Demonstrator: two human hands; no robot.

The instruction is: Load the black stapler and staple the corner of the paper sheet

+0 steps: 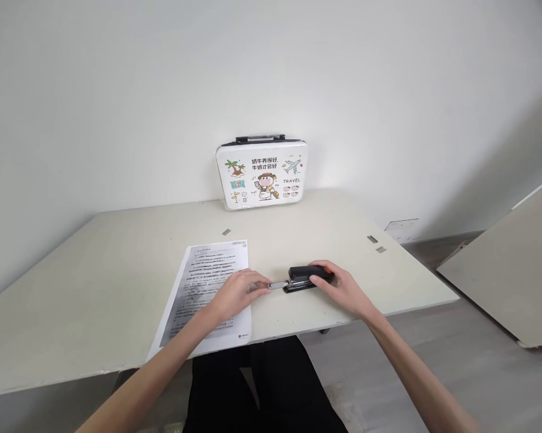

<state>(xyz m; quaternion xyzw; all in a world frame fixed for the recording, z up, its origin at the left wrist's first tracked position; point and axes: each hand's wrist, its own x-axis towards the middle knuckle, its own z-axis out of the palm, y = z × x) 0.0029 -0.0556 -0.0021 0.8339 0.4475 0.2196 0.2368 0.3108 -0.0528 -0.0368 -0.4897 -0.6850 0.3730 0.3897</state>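
Note:
A black stapler [300, 272] with an orange patch lies on the table near its front edge. My right hand [340, 287] grips the rear end of it, thumb on the near side and fingers over the far side. From the stapler's left end sticks out a silver metal slide [278, 285]. My left hand [239, 293] pinches the outer end of that slide between thumb and fingers; exactly how the two parts join is too small to tell. Beneath my left hand and forearm is a printed paper sheet [207, 258], partly covered by them.
Staple strips lie on the white table [117, 270]: one strip [226, 231] behind the paper, a dark strip [372, 239] and a lighter strip [381, 249] at the right. A white cartoon-printed case [266, 174] stands against the wall. A pale panel [514, 270] leans at far right.

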